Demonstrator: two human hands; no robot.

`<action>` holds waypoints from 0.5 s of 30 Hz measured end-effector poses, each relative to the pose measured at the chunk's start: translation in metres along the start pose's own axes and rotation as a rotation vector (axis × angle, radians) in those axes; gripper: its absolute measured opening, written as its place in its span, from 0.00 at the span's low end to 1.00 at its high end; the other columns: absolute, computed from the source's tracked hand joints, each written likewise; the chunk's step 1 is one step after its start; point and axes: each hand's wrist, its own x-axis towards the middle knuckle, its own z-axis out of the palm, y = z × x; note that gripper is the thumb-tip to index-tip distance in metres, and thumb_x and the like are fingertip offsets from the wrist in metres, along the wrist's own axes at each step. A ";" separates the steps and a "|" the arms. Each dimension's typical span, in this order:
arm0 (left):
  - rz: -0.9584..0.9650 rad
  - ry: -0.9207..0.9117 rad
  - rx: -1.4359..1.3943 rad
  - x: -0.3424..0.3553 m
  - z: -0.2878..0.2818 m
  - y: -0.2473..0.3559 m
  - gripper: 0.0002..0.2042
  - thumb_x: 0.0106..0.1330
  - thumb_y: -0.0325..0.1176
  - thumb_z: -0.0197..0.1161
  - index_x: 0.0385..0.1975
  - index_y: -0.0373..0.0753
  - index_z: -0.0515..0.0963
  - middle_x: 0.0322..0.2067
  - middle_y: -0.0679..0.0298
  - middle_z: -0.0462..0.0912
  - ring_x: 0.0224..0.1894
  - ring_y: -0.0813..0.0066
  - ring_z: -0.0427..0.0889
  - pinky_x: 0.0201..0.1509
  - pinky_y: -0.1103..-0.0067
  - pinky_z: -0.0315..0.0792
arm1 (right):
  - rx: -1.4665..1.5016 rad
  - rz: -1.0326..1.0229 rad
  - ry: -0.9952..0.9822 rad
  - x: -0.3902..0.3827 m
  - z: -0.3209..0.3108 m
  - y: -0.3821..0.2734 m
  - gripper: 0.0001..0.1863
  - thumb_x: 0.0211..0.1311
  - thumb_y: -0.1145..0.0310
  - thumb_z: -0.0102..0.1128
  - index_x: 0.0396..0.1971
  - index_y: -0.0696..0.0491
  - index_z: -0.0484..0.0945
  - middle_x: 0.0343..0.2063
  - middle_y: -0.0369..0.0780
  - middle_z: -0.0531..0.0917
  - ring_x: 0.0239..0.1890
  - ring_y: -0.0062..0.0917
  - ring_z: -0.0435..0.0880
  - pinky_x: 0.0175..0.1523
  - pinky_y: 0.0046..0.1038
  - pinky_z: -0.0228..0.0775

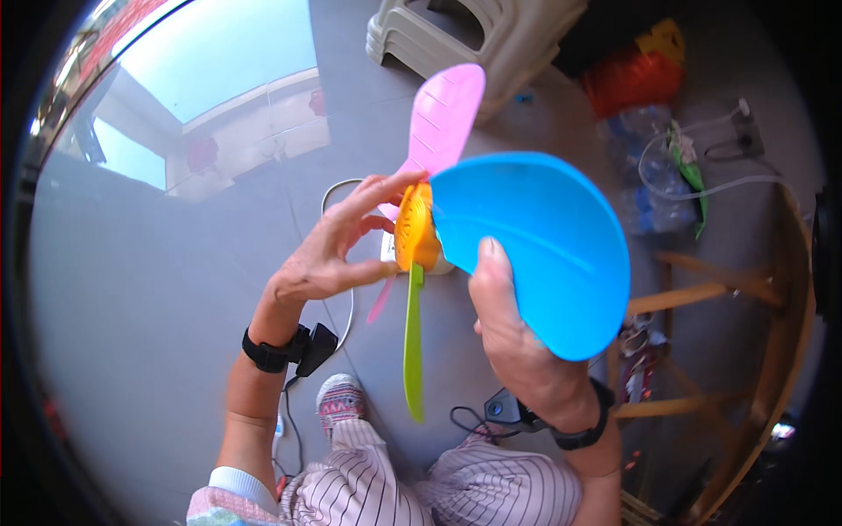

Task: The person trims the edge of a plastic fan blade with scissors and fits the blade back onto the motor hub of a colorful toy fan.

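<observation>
In the middle of the head view I hold up a small fan with coloured blades. The fingers and thumb of my left hand point(338, 241) close round its round yellow hub point(412, 230), which has ring-shaped grooves. My right hand point(517, 342) pinches the broad blue blade point(553, 232), thumb on top and fingers hidden beneath. A pink blade point(447, 114) with ribs points up and away. Downward hangs a green blade point(414, 342), seen nearly edge-on. Behind the hub, a white part is mostly covered, and a thin pink strip point(381, 301) shows below it.
A white cable point(352, 320) curves over the grey tiled floor point(210, 307). Stacked beige plastic stools point(517, 48) stand at the far side. To the right are a red and yellow bag point(636, 79), clear plastic bottles point(645, 175) and a wooden frame point(781, 324). My legs point(351, 473) are below.
</observation>
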 end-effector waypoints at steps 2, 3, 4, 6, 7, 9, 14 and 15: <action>-0.125 0.044 -0.151 -0.001 0.000 0.004 0.37 0.45 0.40 0.64 0.60 0.43 0.62 0.54 0.59 0.68 0.56 0.66 0.66 0.57 0.69 0.66 | 0.160 0.113 0.087 0.010 0.003 -0.001 0.13 0.52 0.77 0.51 0.38 0.63 0.70 0.17 0.48 0.74 0.19 0.46 0.75 0.24 0.36 0.66; -0.160 0.014 -0.131 -0.002 0.001 0.005 0.37 0.45 0.40 0.64 0.60 0.43 0.62 0.54 0.59 0.68 0.56 0.66 0.66 0.57 0.69 0.66 | 0.223 0.210 0.039 0.013 0.003 -0.001 0.12 0.51 0.77 0.55 0.38 0.61 0.72 0.21 0.47 0.75 0.22 0.41 0.76 0.27 0.33 0.68; -0.240 0.091 -0.159 -0.003 0.001 0.014 0.36 0.46 0.42 0.64 0.60 0.42 0.63 0.54 0.58 0.68 0.56 0.66 0.66 0.57 0.69 0.66 | 0.296 0.289 -0.009 0.017 0.001 -0.004 0.12 0.50 0.77 0.59 0.38 0.58 0.75 0.24 0.45 0.77 0.25 0.36 0.78 0.30 0.30 0.70; -0.259 0.126 -0.212 -0.001 0.008 0.020 0.34 0.53 0.45 0.62 0.60 0.39 0.61 0.54 0.57 0.68 0.56 0.67 0.67 0.58 0.72 0.65 | -0.157 -0.152 0.128 0.001 0.003 0.009 0.17 0.48 0.77 0.61 0.42 0.60 0.73 0.26 0.46 0.78 0.23 0.35 0.79 0.28 0.29 0.72; -0.254 0.094 -0.201 -0.001 0.012 0.016 0.34 0.53 0.45 0.62 0.60 0.39 0.61 0.54 0.57 0.68 0.56 0.67 0.67 0.58 0.72 0.65 | -0.167 -0.145 0.160 0.000 -0.001 0.001 0.17 0.48 0.77 0.61 0.42 0.60 0.73 0.26 0.46 0.78 0.23 0.35 0.79 0.28 0.29 0.72; -0.127 0.207 -0.286 -0.014 0.005 -0.002 0.31 0.58 0.41 0.59 0.60 0.36 0.59 0.54 0.59 0.68 0.54 0.69 0.69 0.58 0.74 0.65 | 0.002 0.055 0.001 0.008 0.008 -0.013 0.25 0.46 0.80 0.59 0.48 0.65 0.67 0.27 0.49 0.78 0.22 0.37 0.80 0.25 0.33 0.72; -0.196 0.332 -0.075 0.000 0.079 0.080 0.15 0.64 0.25 0.47 0.50 0.33 0.68 0.47 0.64 0.72 0.44 0.82 0.71 0.50 0.86 0.66 | -0.406 -0.086 0.009 -0.020 0.033 -0.021 0.28 0.48 0.78 0.55 0.52 0.67 0.63 0.19 0.43 0.73 0.14 0.23 0.77 0.14 0.21 0.67; -0.180 0.315 -0.070 0.000 0.081 0.076 0.15 0.64 0.25 0.47 0.50 0.33 0.68 0.47 0.64 0.72 0.44 0.82 0.71 0.50 0.86 0.66 | -0.471 -0.099 0.032 -0.024 0.036 -0.019 0.28 0.48 0.78 0.56 0.52 0.67 0.64 0.18 0.39 0.71 0.14 0.19 0.76 0.13 0.19 0.66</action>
